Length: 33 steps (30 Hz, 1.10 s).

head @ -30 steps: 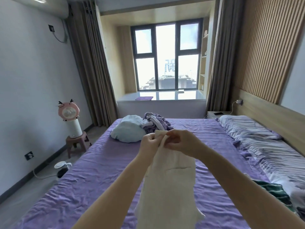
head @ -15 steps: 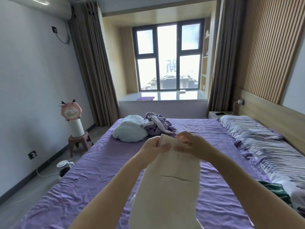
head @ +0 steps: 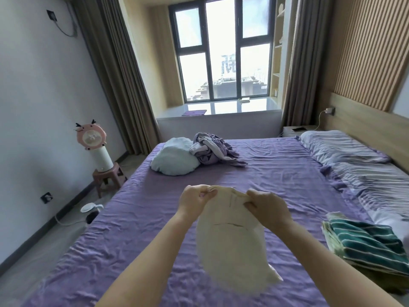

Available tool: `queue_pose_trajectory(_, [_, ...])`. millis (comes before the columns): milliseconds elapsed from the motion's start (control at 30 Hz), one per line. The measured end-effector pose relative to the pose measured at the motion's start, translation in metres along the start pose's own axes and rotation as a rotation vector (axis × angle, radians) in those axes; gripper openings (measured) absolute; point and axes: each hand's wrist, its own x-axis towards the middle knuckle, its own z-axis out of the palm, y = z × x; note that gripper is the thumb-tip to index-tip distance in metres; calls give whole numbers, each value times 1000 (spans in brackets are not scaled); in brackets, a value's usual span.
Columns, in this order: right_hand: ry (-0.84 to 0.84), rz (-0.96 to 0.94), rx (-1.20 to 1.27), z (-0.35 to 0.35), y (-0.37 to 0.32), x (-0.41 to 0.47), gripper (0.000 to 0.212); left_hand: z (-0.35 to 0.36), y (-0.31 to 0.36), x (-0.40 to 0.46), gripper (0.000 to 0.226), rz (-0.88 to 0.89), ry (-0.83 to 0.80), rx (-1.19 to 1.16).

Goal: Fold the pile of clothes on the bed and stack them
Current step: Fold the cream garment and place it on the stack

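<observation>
A cream garment [head: 232,247] hangs above the purple bed [head: 276,180], blurred at its lower end. My left hand [head: 192,201] pinches its top left corner and my right hand [head: 267,207] grips its top right corner, holding the top edge stretched between them. A pile of unfolded clothes lies at the far side of the bed: a light blue bundle [head: 174,160] and a crumpled lilac-grey heap [head: 212,151]. A stack of folded clothes [head: 367,244], topped by a green striped piece, sits at the right near the pillows.
Two striped pillows [head: 354,156] lie along the headboard on the right. A pink fan [head: 93,142] stands on a small stool left of the bed, with a kettle [head: 90,210] on the floor. A window seat is beyond the bed.
My hands have moved apart along the garment's top edge and dropped lower over the bed. The view has tilted down, bringing the folded stack into sight.
</observation>
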Motion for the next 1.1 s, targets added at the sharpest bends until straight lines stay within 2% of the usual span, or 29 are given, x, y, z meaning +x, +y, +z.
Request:
queue_pose_trajectory(67, [50, 4, 2, 13, 4, 0, 17, 5, -8, 1, 12, -70, -29, -230])
queue_pose_trajectory(133, [-4, 42, 70, 28, 12, -4, 10, 12, -26, -3, 7, -159, -116, -349])
queue_pose_trajectory(300, [-425, 211, 490, 88, 37, -50, 8, 55, -98, -45, 8, -384, -352, -320])
queue_pose_trajectory(400, [-562, 397, 731, 130, 44, -93, 11, 86, -137, -84, 15, -516, -442, -304])
queue_pose_trajectory(533, [-697, 565, 814, 180, 47, -146, 20, 126, -178, -130, 28, -699, -487, -257])
queue_pose_trajectory(733, [-740, 782, 872, 234, 46, -202, 32, 169, -217, -177, 50, -865, -514, -160])
queue_pose_trajectory(800, [-754, 858, 862, 250, 47, -215, 32, 181, -227, -189, 45, -936, -535, -132])
queue_pose_trajectory(900, [-755, 909, 844, 271, 48, -228, 16, 197, -241, -199, 33, -993, -555, -12])
queue_pose_trajectory(967, [-733, 947, 851, 284, 49, -227, 24, 204, -247, -195, 23, -1000, -545, 96])
queue_pose_trajectory(1000, [-714, 991, 883, 291, 49, -223, 31, 210, -250, -190, 23, -1002, -531, 81])
queue_pose_trajectory(1100, [-650, 1167, 1102, 312, 50, -207, 49, 233, -256, -170, 39, -1033, -519, -197])
